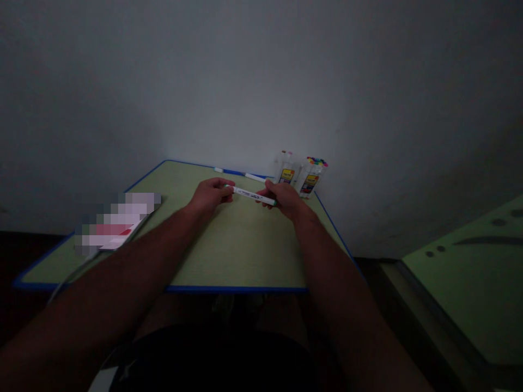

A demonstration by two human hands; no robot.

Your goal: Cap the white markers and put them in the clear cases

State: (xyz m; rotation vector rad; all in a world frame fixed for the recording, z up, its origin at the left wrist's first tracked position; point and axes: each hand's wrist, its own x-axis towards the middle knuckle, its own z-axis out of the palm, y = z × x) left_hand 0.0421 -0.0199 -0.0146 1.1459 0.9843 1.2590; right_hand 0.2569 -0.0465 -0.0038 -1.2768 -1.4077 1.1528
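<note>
A white marker [251, 195] with dark print and green at its ends is held level above the table, slightly tilted down to the right. My left hand [211, 195] pinches its left end between thumb and fingers. Around the right part of the marker, the fingers of my right hand [284, 198] are closed, and its green right end shows just in front of them. Behind my right hand stand two clear marker cases: one with a few markers [287, 173], the other, a fuller case [309, 181], with many coloured tops.
Both cases stand near the back right corner of the pale green table [245, 250], which has a blue rim. White stick-like pieces [255, 178] lie along its back edge against the wall. At the left lies a blurred-out flat device [126, 220] with a cable [77, 269].
</note>
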